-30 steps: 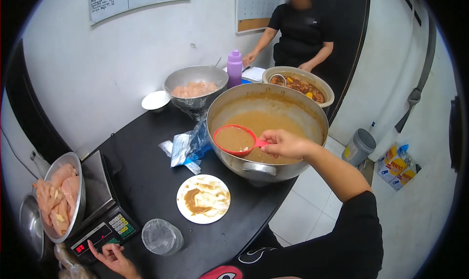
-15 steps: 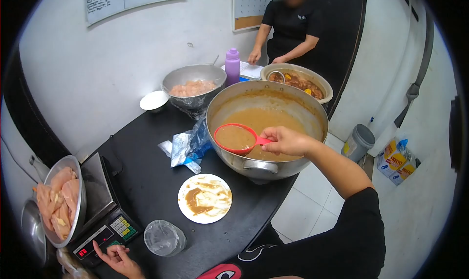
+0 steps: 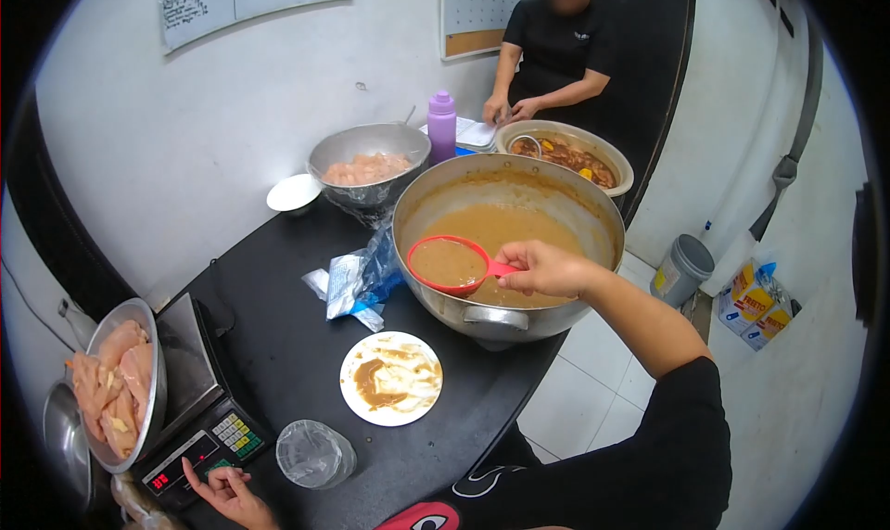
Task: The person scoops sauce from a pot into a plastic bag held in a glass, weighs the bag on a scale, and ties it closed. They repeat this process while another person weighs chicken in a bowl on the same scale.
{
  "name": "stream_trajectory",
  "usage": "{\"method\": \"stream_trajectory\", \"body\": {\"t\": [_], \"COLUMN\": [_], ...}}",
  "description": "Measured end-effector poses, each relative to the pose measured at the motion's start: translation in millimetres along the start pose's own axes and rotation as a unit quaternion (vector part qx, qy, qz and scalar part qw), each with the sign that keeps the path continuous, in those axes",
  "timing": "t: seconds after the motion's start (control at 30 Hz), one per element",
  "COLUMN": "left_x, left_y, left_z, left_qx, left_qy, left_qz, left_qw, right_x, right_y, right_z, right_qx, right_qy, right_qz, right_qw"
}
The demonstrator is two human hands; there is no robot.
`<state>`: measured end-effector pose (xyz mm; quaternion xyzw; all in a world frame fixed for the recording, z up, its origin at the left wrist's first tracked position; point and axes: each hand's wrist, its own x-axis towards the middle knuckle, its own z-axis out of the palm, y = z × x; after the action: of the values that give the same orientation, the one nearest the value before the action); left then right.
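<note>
My right hand (image 3: 538, 268) grips the short handle of a red measuring cup (image 3: 461, 287) filled with brown sauce. The cup is held level over the near left rim of a large metal pot (image 3: 482, 315), which has more brown sauce (image 3: 505, 222) inside. My left hand (image 3: 232, 495) is at the lower left, index finger stretched out by the lit display of a digital scale (image 3: 195, 470); its other fingers are loosely bent and hold nothing. On the scale's platform, a metal bowl (image 3: 159, 409) of raw chicken pieces (image 3: 116, 382) sits tilted in view. A plastic-lined container (image 3: 315, 453) stands beside my left hand.
A sauce-smeared white plate (image 3: 391, 379) and plastic packaging (image 3: 357, 280) lie on the black table (image 3: 269, 344). Behind are a bowl of cut meat (image 3: 369, 166), a white bowl (image 3: 294, 192), a purple bottle (image 3: 442, 129) and a stew pot (image 3: 623, 178). Another person (image 3: 561, 57) stands beyond.
The other person's hands have come closer together over the papers. My hands and the cup stay almost still, with only a slight shift of the whole view.
</note>
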<state>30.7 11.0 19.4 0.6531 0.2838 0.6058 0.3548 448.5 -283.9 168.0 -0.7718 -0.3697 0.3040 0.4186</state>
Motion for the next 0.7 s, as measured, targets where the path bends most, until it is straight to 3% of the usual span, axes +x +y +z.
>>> {"method": "stream_trajectory", "body": {"t": [0.23, 0.33, 0.47, 0.7], "left_x": [-2.4, -3.8, -9.4, -6.7], "left_y": [13.1, 23.9, 14.5, 3.8], "left_z": [9.6, 10.9, 11.1, 7.7], "left_qx": [-0.003, 0.036, 0.043, 0.061], "left_qy": [0.031, -0.055, -0.131, -0.102], "left_qz": [-0.012, 0.056, -0.014, -0.030], "left_qw": [0.999, 0.996, 0.990, 0.992], "right_x": [-2.3, -1.5, 0.0, -1.9], "right_y": [-1.6, 0.9, 2.7, -1.2], "right_z": [-0.5, 0.9, -0.3, -0.1], "right_qx": [-0.015, -0.012, -0.002, 0.001], "right_qy": [0.015, 0.013, 0.011, 0.009], "right_qz": [-0.003, 0.000, 0.001, -0.001], "right_qw": [1.000, 1.000, 1.000, 1.000]}}
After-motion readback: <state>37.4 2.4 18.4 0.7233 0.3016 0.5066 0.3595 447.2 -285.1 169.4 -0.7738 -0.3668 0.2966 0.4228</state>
